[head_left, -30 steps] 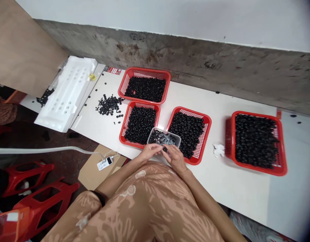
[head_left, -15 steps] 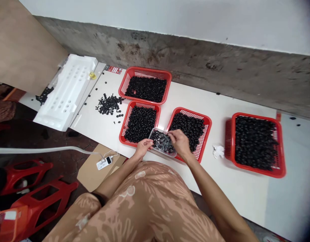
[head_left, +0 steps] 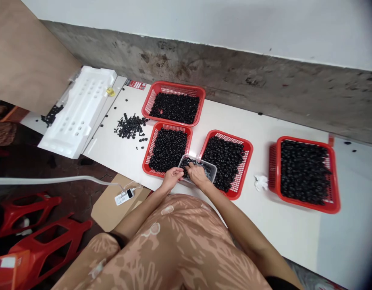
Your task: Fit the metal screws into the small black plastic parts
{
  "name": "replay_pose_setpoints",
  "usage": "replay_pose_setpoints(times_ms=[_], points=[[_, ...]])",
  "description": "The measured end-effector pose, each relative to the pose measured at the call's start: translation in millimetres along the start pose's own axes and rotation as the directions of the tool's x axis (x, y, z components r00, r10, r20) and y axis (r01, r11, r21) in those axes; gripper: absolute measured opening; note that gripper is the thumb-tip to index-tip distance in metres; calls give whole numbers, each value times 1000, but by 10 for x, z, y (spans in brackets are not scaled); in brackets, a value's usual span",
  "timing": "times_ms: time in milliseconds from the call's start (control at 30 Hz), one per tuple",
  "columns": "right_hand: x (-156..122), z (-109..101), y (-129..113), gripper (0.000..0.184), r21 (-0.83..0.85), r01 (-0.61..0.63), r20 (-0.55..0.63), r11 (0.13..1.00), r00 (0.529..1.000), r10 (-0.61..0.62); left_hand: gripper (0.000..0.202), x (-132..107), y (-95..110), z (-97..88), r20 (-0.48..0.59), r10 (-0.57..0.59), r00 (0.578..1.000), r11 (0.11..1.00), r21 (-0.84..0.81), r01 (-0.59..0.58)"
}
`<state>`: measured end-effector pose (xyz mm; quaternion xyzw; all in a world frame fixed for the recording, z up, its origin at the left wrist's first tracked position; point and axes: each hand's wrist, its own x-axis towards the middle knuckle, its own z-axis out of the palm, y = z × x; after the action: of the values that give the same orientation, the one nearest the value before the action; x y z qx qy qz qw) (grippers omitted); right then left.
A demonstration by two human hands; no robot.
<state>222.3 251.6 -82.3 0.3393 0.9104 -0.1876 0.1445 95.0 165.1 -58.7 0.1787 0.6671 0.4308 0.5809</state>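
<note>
A clear plastic container (head_left: 215, 172) with small black and shiny silvery pieces sits between two red baskets at the table's near edge. My left hand (head_left: 173, 177) is at its near left corner, thumb and fingers pinched together; what is between them is too small to make out. Over the container, my right hand (head_left: 197, 174) reaches down with bent fingers among the pieces, its fingertips partly hidden. To the left is a red basket (head_left: 146, 159) of black ring-like parts. Another red basket (head_left: 249, 157), full of round black parts, stands to the right.
Behind stands a red basket (head_left: 173, 85) of small black parts, with a loose black pile (head_left: 130, 125) beside it. Farther right are crumpled white paper (head_left: 260, 182) and another filled red basket (head_left: 336, 177). White foam (head_left: 78, 108) lies left; a white device (head_left: 124, 196) rests on cardboard (head_left: 104, 205).
My right hand has moved left from the container's right rim and down into its pieces. My left hand stays at the near left corner.
</note>
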Motion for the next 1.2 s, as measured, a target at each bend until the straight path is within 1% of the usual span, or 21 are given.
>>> replay_pose_setpoints(times_ms=[100,167,233,267,300,367,400,467,533,567,600,633,700,767,800,867,967,1067,1133,1200], points=[[4,-11,49,28,15,14,-11,1000,1000,-14,25,12,-5,2,4,15,1000,999,31,-15],[-40,-21,73,27,21,6,-31,1000,1000,-5,23,13,-14,0,7,24,1000,999,36,-24],[-134,-25,63,25,61,-29,-91,998,995,34,25,9,-31,-1,9,38,999,999,34,-39],[-197,-22,43,26,112,-49,-137,993,989,65,27,6,-40,2,16,49,999,998,30,-49],[-267,-15,13,26,205,-65,-200,977,974,107,29,3,-50,9,33,57,998,998,25,-58],[-409,14,-60,26,408,-47,-296,912,938,181,31,-1,-64,38,74,58,996,998,13,-59],[-473,36,-93,26,484,-23,-326,875,923,206,31,-1,-67,59,93,48,995,999,10,-49],[-573,87,-126,26,576,23,-364,817,903,230,27,3,-65,107,120,16,993,1000,11,-18],[-633,139,-93,27,625,65,-371,778,901,223,23,7,-53,146,133,-14,991,1000,12,12],[-650,161,-52,28,637,68,-365,768,904,222,21,7,-44,157,137,-23,990,1000,10,22],[-659,177,1,28,637,47,-353,769,905,237,19,7,-34,163,136,-28,990,1000,6,28],[-660,188,58,28,624,-4,-334,781,903,271,18,5,-25,162,131,-29,991,1000,3,29],[-638,186,163,29,556,-175,-283,813,880,382,17,-3,-8,150,123,-19,992,1000,-2,19],[-584,155,222,29,442,-340,-215,830,858,466,17,-12,0,136,125,-14,992,1000,-1,15],[-547,134,230,28,382,-394,-177,836,856,485,17,-16,0,132,128,-17,992,1000,-1,17],[-465,91,215,27,290,-450,-115,845,860,497,16,-20,-11,136,129,-31,991,1000,2,31],[-371,64,177,23,251,-446,-78,859,876,477,13,-12,-45,152,118,-48,992,999,10,47],[-351,98,188,22,283,-415,-105,865,883,458,12,10,-85,144,120,-31,992,999,31,28],[-366,137,218,22,355,-371,-152,858,883,445,11,28,-105,118,102,-3,995,997,71,-4],[-382,173,251,23,482,-278,-229,831,875,426,10,46,-113,86,77,30,997,990,134,-40]])
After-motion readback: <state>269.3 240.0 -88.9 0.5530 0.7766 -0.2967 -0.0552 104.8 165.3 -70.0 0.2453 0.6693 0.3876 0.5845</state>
